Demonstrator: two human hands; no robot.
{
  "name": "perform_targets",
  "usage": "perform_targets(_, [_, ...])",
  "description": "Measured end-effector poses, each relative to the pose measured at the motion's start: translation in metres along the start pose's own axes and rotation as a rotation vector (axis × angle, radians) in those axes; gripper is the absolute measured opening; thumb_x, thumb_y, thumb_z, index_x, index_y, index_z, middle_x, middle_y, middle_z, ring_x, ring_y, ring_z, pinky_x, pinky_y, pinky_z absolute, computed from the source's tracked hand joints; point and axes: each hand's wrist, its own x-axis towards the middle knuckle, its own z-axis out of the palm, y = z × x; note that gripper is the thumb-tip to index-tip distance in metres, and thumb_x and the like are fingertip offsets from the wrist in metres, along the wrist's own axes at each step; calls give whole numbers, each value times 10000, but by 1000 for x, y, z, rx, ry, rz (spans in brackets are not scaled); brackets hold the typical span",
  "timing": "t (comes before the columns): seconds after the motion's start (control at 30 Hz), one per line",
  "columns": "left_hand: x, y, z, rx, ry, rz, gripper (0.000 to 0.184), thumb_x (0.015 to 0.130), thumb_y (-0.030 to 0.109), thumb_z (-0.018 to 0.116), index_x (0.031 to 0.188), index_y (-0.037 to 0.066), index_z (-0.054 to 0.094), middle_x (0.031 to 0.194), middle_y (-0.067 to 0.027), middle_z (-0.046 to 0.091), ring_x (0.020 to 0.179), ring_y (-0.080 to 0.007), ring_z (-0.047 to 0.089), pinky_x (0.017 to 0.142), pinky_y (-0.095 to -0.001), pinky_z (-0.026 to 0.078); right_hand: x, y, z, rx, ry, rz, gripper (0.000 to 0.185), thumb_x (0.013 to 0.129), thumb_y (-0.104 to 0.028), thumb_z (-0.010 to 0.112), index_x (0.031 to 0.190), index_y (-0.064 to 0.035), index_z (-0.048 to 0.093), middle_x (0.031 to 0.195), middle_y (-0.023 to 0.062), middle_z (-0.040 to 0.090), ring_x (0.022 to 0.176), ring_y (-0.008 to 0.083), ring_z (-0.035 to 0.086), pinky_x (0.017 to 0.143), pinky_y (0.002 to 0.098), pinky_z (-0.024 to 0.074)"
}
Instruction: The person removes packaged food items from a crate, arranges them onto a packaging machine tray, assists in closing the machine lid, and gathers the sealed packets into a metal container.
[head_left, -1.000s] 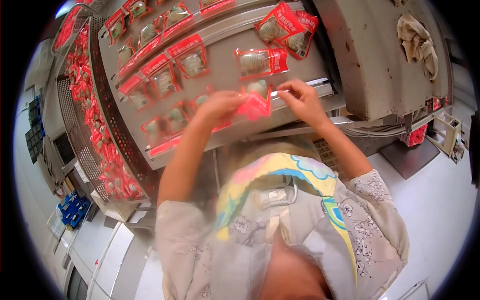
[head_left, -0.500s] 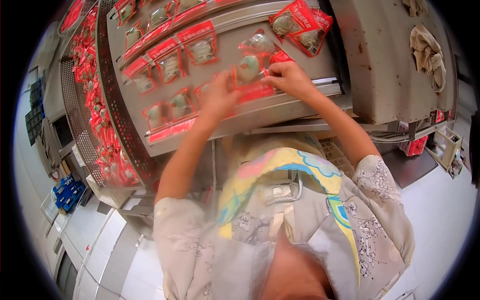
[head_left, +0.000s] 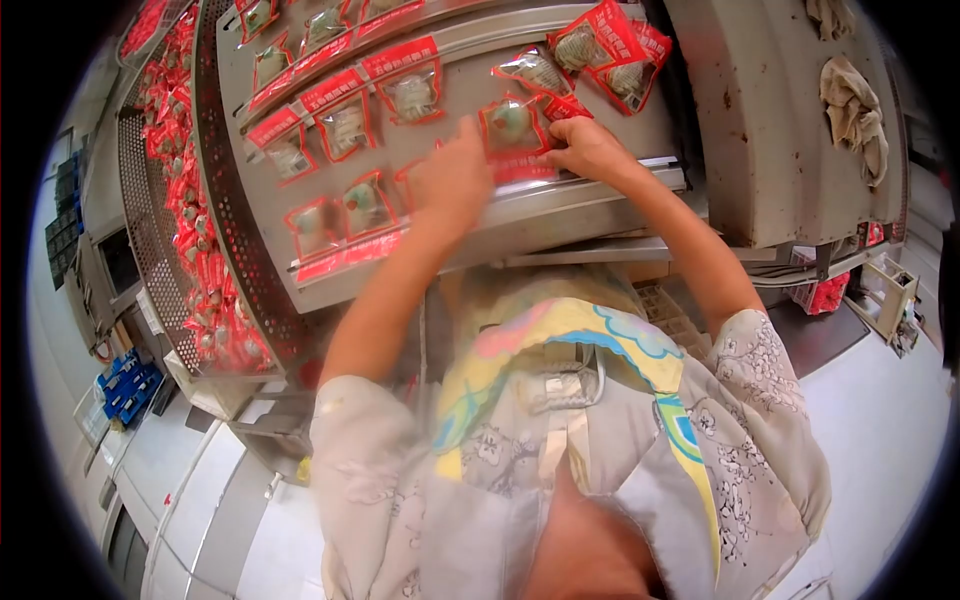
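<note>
Between the two hands, one second ago, the packet [head_left: 511, 122] was raised and tilted; now it lies nearly flat on the metal table [head_left: 463, 98], its red strip toward the person and along the bar [head_left: 610, 178]. A second packet [head_left: 533, 70], just above it, was lying almost level before and now slants, its red end down to the right, close to the right hand [head_left: 592, 152].

This right hand has its fingers bent, with the tips near together at the right edge of the packet; whether they pinch it, one cannot tell. The left hand [head_left: 455, 178] is blurred, just left of the packet, with one finger pointing up; its grip cannot be told.

The packet has a clear window with red border, and inside it shows something round and pale green. Farther left, other packets [head_left: 366, 205] lie in rows.
</note>
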Motion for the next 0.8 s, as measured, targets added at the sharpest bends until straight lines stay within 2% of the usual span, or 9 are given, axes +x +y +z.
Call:
perform_targets(0.13, [12, -2, 13, 15, -74, -91, 623, 720, 193, 735, 1212, 29, 389, 865, -162, 667, 839, -363, 639, 719, -473, 491, -8, -11, -9, -96, -75, 78, 303, 705, -274, 767, 789, -15, 633, 749, 145, 642, 747, 302, 618, 692, 400, 472])
perform_targets(0.23, [11, -5, 20, -112, -52, -95, 545, 711, 187, 740, 1140, 26, 446, 866, -151, 672, 838, -356, 639, 704, -462, 490, -7, -11, -12, -81, -111, 48, 282, 703, -237, 775, 769, -7, 627, 690, 117, 621, 675, 238, 612, 657, 377, 472])
perform_targets(0.33, [9, -6, 14, -173, -49, -13, 461, 717, 186, 729, 1080, 19, 500, 876, -142, 673, 807, -314, 649, 688, -430, 492, 3, 9, 0, 301, -138, 4, 235, 747, -190, 758, 762, -3, 616, 654, 50, 589, 594, 131, 562, 574, 306, 457])
perform_targets(0.43, [8, -9, 13, -526, 62, 117, 429, 720, 197, 734, 1057, 17, 538, 882, -129, 670, 778, -264, 646, 691, -391, 494, 1, 15, 0, 621, -175, 23, 171, 804, -146, 717, 780, -13, 613, 665, -6, 564, 567, 58, 505, 513, 233, 416])
perform_targets(0.47, [9, -9, 13, -523, 65, 121, 450, 720, 200, 737, 1080, 19, 536, 884, -123, 669, 770, -253, 641, 691, -378, 494, -1, 15, -2, 642, -173, 43, 137, 832, -140, 693, 813, -27, 618, 689, -20, 577, 568, 49, 505, 498, 199, 395])
perform_targets(0.63, [11, -9, 19, -520, 76, 62, 521, 732, 221, 748, 1145, -5, 524, 862, -111, 658, 749, -205, 619, 689, -325, 495, 2, 28, 1, 675, -251, -46, 113, 865, -162, 661, 879, -58, 618, 684, -35, 578, 561, 34, 484, 502, 192, 369])
perform_targets(0.8, [17, -9, 22, -755, -162, -107, 517, 758, 251, 750, 1107, -61, 532, 829, -90, 638, 762, -155, 594, 678, -298, 478, -8, 24, -18, 786, -374, -21, 123, 849, -193, 674, 898, -85, 644, 774, -54, 619, 639, 27, 512, 568, 188, 401])
